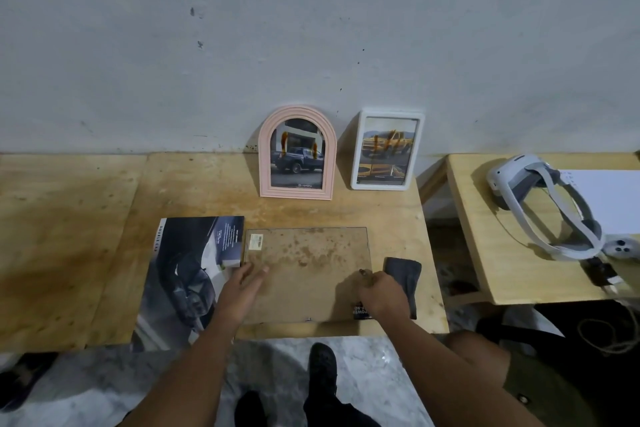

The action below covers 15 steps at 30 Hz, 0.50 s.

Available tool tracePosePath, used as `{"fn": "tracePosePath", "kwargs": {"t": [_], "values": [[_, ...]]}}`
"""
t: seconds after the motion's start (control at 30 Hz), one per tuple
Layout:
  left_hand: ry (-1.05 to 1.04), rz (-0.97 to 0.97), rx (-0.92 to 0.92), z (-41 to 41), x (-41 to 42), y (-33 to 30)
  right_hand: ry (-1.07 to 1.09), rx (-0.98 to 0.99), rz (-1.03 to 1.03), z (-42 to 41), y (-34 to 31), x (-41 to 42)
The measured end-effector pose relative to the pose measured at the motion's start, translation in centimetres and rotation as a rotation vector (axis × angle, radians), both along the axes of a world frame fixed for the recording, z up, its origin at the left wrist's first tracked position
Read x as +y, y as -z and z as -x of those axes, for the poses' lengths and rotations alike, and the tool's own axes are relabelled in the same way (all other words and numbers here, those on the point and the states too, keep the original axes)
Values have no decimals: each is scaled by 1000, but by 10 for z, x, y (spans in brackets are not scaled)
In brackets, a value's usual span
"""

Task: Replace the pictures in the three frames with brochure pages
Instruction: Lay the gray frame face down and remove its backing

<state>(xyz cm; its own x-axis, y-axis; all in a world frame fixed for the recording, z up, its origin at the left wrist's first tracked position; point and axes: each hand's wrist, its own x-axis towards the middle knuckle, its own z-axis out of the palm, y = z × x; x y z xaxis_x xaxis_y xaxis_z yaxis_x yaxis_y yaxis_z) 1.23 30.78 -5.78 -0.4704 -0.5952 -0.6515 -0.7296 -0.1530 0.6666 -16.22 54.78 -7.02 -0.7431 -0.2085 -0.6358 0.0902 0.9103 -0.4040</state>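
A clip frame lies face down on the wooden table, showing its brown backing board [308,270] with a small label at its far left corner. My left hand [242,282] rests flat on the board's left edge, fingers straight. My right hand [379,291] pinches a small metal clip at the board's right edge. A printed page corner [360,311] sticks out under my right wrist. The car brochure [187,274] lies left of the board. A pink arched frame [296,152] and a white frame [386,149] lean on the wall, each showing a truck picture.
A dark folded cloth [405,276] lies right of the board. A second wooden table [502,246] at the right holds a white headset [540,204], a controller [621,248] and white paper. The table's front edge runs just below the board.
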Motion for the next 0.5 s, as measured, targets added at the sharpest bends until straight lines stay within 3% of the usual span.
{"fn": "tracePosePath", "kwargs": {"t": [0.27,0.5], "values": [[63,16,-16,2,4,-1,165,-69,63,5,-1,-3],[86,16,5,1,5,-1,191,-17,106,1,3,7]]}}
